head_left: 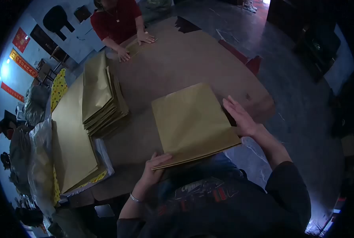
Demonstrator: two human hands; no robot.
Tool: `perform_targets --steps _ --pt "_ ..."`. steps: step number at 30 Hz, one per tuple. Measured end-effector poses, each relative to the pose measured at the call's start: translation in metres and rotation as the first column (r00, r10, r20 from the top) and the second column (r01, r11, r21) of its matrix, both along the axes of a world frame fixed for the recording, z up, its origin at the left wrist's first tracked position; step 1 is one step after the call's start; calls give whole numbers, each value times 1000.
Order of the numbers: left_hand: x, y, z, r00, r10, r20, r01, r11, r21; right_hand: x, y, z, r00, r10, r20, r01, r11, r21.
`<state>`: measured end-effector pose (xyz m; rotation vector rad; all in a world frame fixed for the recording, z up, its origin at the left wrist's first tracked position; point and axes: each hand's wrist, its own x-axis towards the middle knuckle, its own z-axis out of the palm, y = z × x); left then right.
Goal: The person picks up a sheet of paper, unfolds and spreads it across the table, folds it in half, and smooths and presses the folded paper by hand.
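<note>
A folded sheet of brown paper (190, 119) lies in front of me at the near edge of the table, its layered edge facing my body. My left hand (157, 164) is at its near left corner, fingers resting on the paper and the thumb along the side. At the right side of the paper, my right hand (240, 117) is held on edge with its fingers stretched out. To the left stands a pile of folded brown papers (99, 91), and beside it lie large flat brown sheets (71, 139).
Across the brown-covered table (185, 59), a co-worker in a red top (119, 23) has both hands on the tabletop. A red chair (253, 64) touches the table's right side. Clear plastic wrapping (41, 154) hangs at the left.
</note>
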<state>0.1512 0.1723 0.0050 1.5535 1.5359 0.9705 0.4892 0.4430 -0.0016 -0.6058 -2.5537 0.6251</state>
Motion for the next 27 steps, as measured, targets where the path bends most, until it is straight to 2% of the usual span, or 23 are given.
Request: perform_targets --steps 1,3,4,6,7,9,11,12,13,15,17,19,22,24,27 --pt "1 -4 2 1000 9 -12 -9 1000 -2 -6 2 -7 1000 9 -12 -9 1000 -2" --pt "4 -9 5 1000 -19 -5 19 1000 -15 -15 5 -17 995 95 41 -101 980 171" --pt "3 -12 6 1000 -11 -5 11 1000 -21 -19 9 -21 977 198 81 -206 972 112" --pt "6 -17 7 983 -99 -157 96 995 -28 -14 4 -15 965 214 155 -230 969 95" --pt "10 -18 11 984 -100 -144 95 995 -43 -8 -1 -12 949 222 226 -245 966 80" --pt "17 -18 22 906 -215 -364 185 976 -115 -4 0 -12 941 230 249 -260 961 93" --pt "22 -17 22 915 -211 -344 180 976 -118 -1 4 -13 934 276 226 -309 942 130" --pt "22 -18 21 925 -192 -329 165 980 -108 -3 0 -9 949 259 178 -295 929 222" --pt "17 -21 12 923 -200 -328 173 979 -112 -2 -1 -11 951 253 177 -289 932 218" --pt "9 -26 -7 988 -133 -79 121 983 -139 2 -6 -17 960 279 -10 -272 940 205" --pt "10 -23 5 983 -144 -117 128 982 -139 9 -7 -23 972 234 13 -232 956 182" --pt "9 -18 10 975 -150 -162 128 982 -137 12 -4 -30 973 195 -125 -187 980 66" --pt "3 -14 10 983 -133 -124 113 981 -159 11 -5 -35 969 165 -186 -177 983 -48" --pt "3 -9 16 989 -71 -127 52 988 -148 10 -6 -28 977 156 -142 -161 987 -26" --pt "-2 -1 20 978 -130 -163 120 990 -74 14 -4 -28 984 152 -90 -153 988 -2"
